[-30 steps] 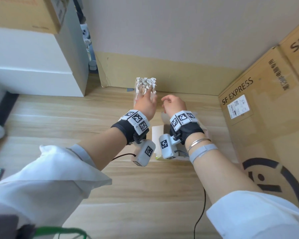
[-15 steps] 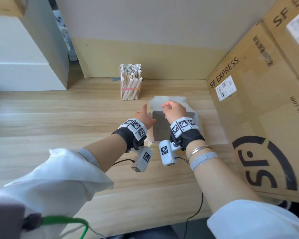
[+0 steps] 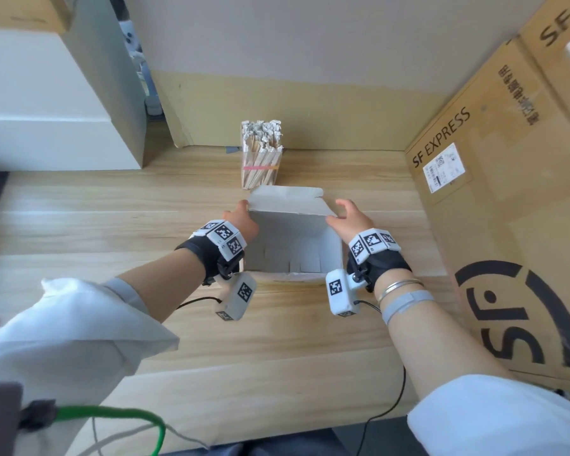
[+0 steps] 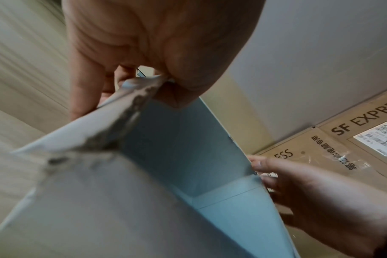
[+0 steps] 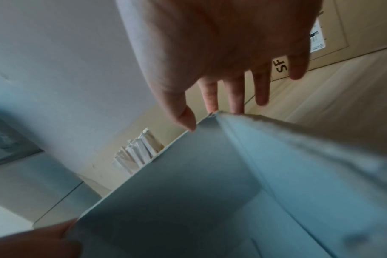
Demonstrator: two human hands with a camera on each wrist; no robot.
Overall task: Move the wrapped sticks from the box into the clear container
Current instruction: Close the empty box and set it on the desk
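Head view. We see the box (image 3: 293, 238) at centre on the counter (image 3: 112, 225), open and showing no sticks inside. The left hand (image 3: 241, 222) pinches its rim at 9 o'clock; the right hand (image 3: 349, 218) lies with relaxed, spread fingers against the 3 o'clock corner. The wrapped sticks (image 3: 261, 149) stand upright, long axis vertical, in the clear container (image 3: 260, 169) at 12 o'clock, just beyond the box flap. We judge the left hand slightly nearer.
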